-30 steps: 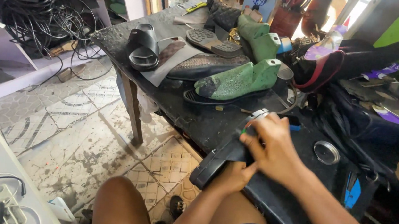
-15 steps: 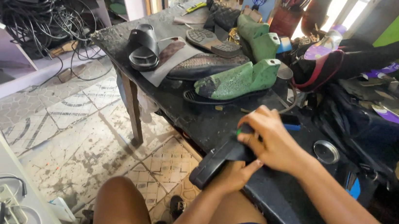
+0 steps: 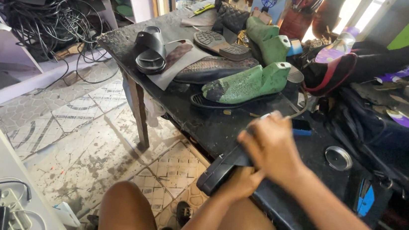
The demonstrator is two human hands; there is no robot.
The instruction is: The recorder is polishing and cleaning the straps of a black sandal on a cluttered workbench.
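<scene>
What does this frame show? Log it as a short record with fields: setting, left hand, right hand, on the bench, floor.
setting: cluttered shoe-repair workbench, seen from above
left hand: left hand supports a black sole piece from below at the bench edge
right hand: right hand presses on top of the same piece; whether it holds a tool cannot be told
on the bench: green shoe last, black sandal, round tin lid
floor: patterned tiles

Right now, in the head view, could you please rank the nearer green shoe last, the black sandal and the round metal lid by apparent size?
1. Nearer green shoe last, largest.
2. Black sandal.
3. Round metal lid, smallest, though nearest the camera.
</scene>
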